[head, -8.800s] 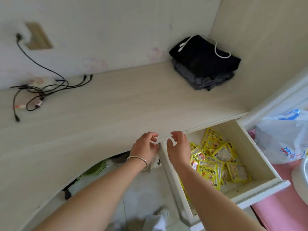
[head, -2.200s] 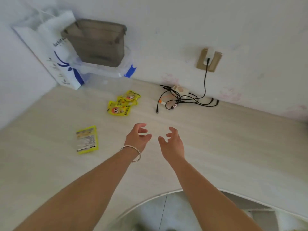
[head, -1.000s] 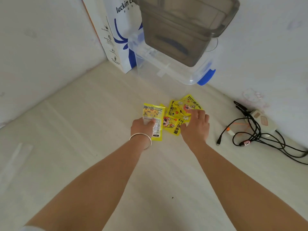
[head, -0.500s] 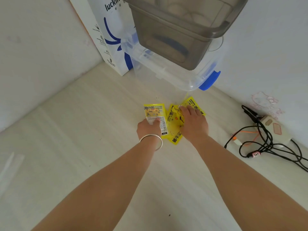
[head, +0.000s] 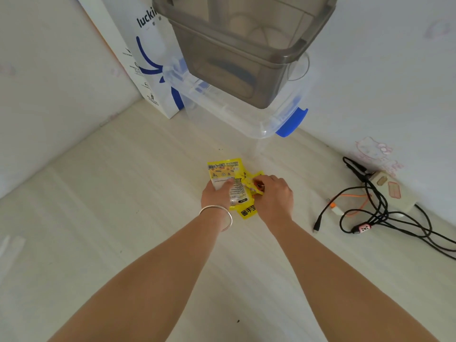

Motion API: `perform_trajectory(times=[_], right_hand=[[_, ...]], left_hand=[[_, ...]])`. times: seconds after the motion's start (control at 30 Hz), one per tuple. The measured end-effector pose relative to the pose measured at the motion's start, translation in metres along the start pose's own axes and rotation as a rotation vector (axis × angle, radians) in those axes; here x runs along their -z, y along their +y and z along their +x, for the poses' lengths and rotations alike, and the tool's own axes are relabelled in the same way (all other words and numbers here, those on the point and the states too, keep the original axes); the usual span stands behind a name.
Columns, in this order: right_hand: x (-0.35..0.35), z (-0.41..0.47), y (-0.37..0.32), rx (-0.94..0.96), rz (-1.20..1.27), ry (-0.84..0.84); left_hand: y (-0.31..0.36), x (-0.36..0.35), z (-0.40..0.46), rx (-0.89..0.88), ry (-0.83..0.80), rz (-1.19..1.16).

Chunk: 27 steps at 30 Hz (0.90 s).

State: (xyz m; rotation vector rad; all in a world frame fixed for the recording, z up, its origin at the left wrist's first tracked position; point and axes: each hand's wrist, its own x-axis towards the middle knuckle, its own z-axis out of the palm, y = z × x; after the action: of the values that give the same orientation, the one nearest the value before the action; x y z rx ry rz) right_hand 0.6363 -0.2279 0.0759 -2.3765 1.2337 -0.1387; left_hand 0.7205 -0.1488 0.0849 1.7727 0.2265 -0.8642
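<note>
A few yellow snack packets lie bunched together on the pale wooden desk [head: 103, 218]. My left hand [head: 214, 196], with a silver bangle at the wrist, holds one yellow packet [head: 223, 170] with its printed back facing up, thumb on top of it. My right hand [head: 274, 196] grips the other yellow packets [head: 248, 211] just to the right, fingers curled over them. The two bunches overlap between my hands.
A grey plastic bin [head: 244, 45] sits on a clear storage box with a blue latch [head: 291, 120] at the back wall. A white and blue paper bag [head: 150, 65] leans in the corner. A power strip [head: 392, 191] with tangled black cables [head: 370, 218] lies to the right.
Over the last second my right hand has slid the loose packets leftward and gathered them against the packet in my left hand. Earlier, both hands were empty above the desk.
</note>
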Motion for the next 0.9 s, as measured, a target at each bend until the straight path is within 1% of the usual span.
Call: perform_trajectory(times=[0.1,0.17,0.33,0.43,0.53,0.67,0.9], right_hand=[[0.013,-0.010,-0.003,-0.226,0.294,-0.061],[0.019,-0.016,0.000,-0.308,0.427,-0.088],[0.034,-0.035,0.019,-0.349,0.560,-0.111],[0.040,-0.043,0.030,-0.453,0.790,-0.092],[0.047,-0.055,0.039,-0.511,0.953,-0.125],[0.054,-0.073,0.045,-0.516,1.178,-0.220],[0.061,-0.107,0.069,-0.569,1.325,-0.228]], left_hand=[[0.003,0.007,-0.010,0.099,-0.104,-0.129],[0.001,0.013,-0.016,0.114,-0.139,-0.155],[-0.005,0.025,-0.029,0.062,-0.140,-0.135],[-0.008,0.031,-0.037,-0.006,-0.108,-0.087],[-0.011,0.034,-0.048,-0.066,-0.106,-0.042],[-0.017,0.033,-0.066,-0.119,-0.153,0.028],[-0.040,0.039,-0.085,-0.158,-0.277,0.106]])
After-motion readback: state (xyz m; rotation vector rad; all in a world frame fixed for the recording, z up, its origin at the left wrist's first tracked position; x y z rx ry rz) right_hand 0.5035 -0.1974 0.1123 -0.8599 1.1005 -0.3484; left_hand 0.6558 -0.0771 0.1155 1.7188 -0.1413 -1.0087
